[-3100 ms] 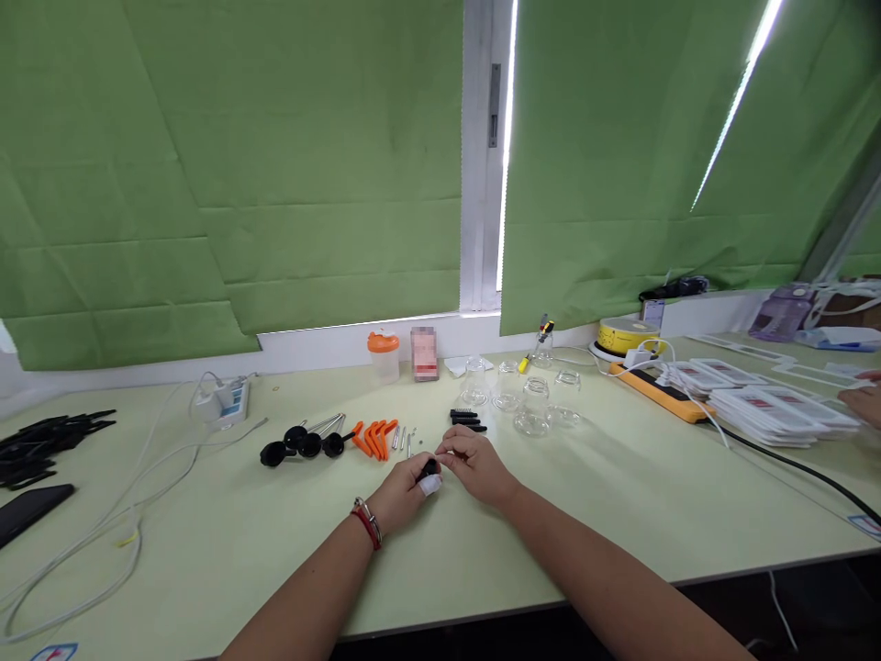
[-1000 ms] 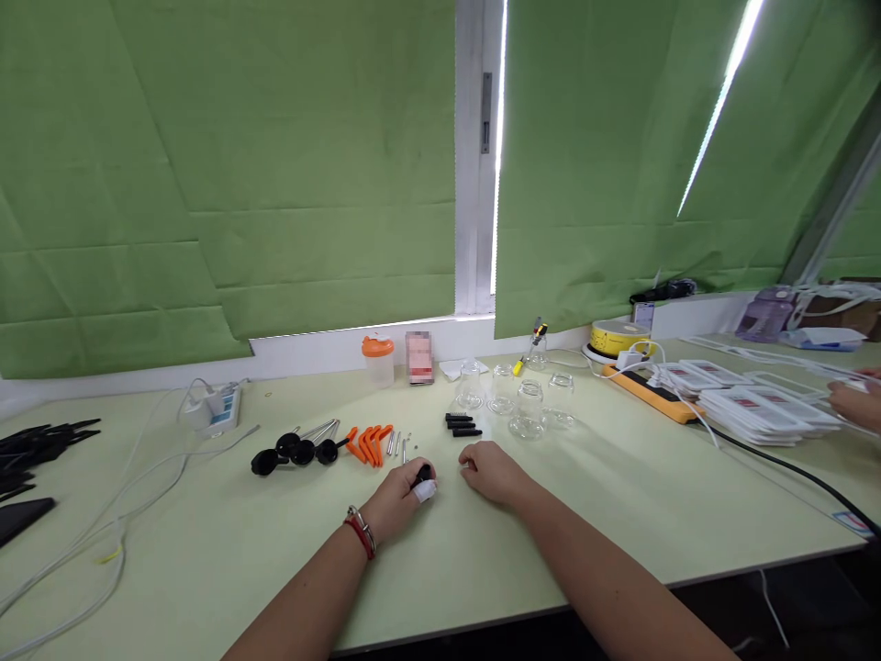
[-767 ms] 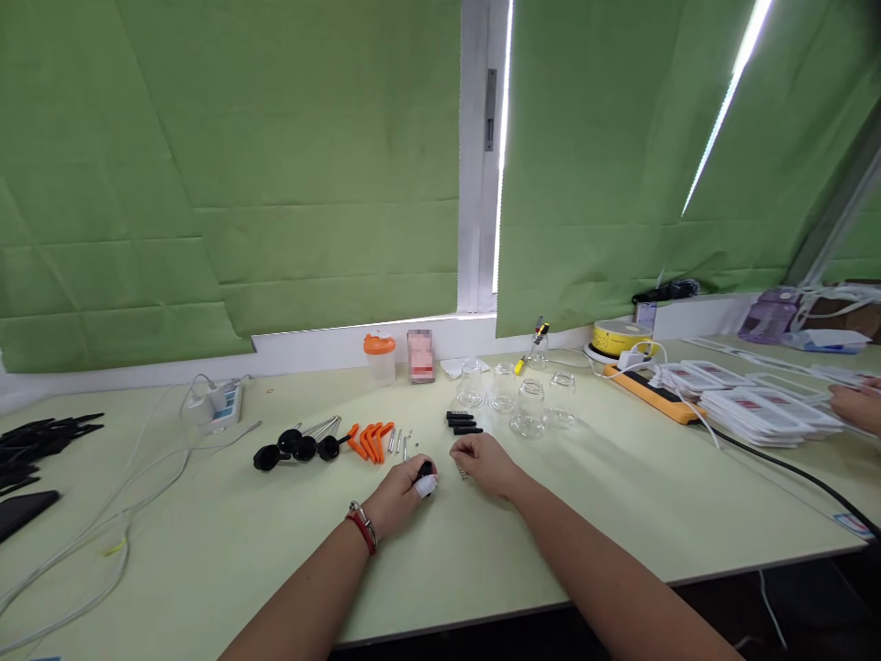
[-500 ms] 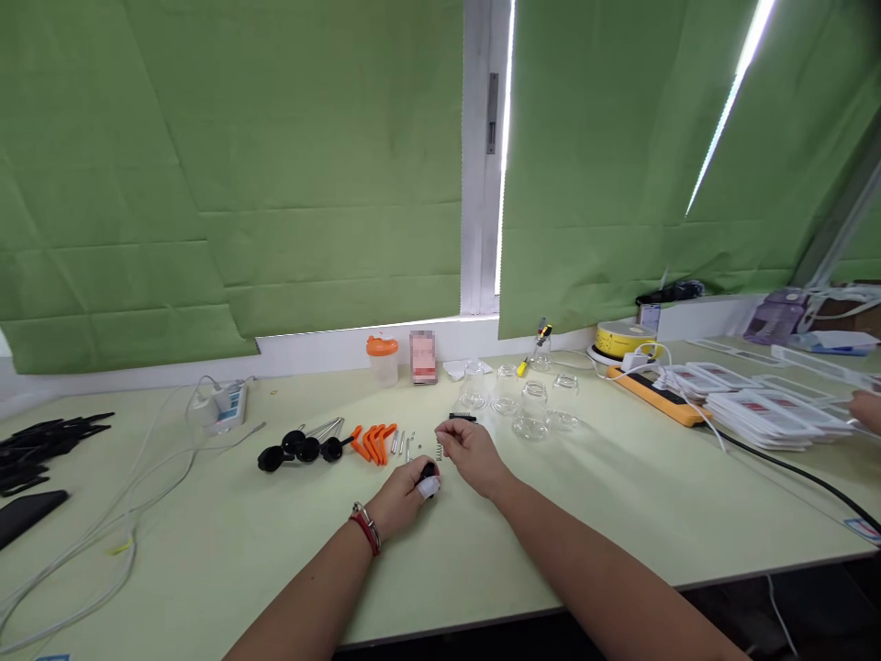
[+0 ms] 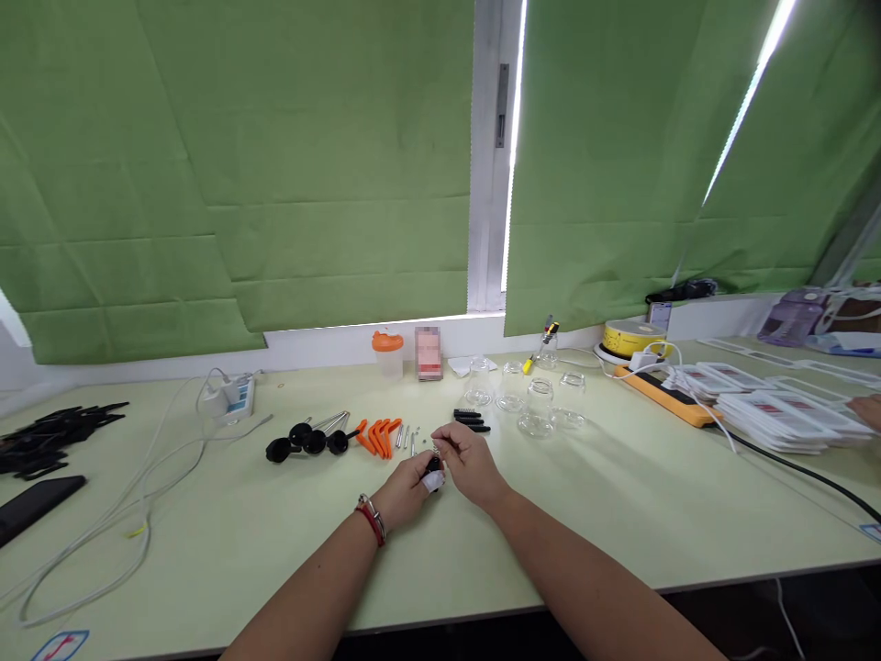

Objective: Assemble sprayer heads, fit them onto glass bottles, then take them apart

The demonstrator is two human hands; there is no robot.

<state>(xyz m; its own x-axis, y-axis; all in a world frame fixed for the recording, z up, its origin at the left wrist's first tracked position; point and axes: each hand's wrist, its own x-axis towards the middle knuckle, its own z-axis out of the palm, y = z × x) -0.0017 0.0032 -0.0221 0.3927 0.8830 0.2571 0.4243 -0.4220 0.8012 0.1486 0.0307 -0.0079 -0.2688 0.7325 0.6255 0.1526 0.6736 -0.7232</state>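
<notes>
My left hand (image 5: 411, 487) is closed round a small black round part (image 5: 433, 466), low over the table. Just above that part, my right hand (image 5: 472, 462) pinches a thin metal spring (image 5: 436, 449), its lower end at the black part's top. Whether the spring sits inside the part I cannot tell. Left of the hands lie orange angled handles (image 5: 378, 438), several metal pins (image 5: 406, 437) and black round pieces with metal rods (image 5: 315, 442). Beyond my right hand are black ribbed parts (image 5: 470, 420).
Clear glass jars (image 5: 537, 408) stand behind my right hand. An orange-lidded cup (image 5: 388, 356) is at the back. To the right are an orange power strip (image 5: 667, 395) and stacked white frames (image 5: 777, 420), with another person's hand (image 5: 868, 413). White cables (image 5: 148, 514) cross the left side.
My right hand has lowered the spring to the black part in my left hand. The black ribbed parts behind show more fully. The view has shifted slightly.
</notes>
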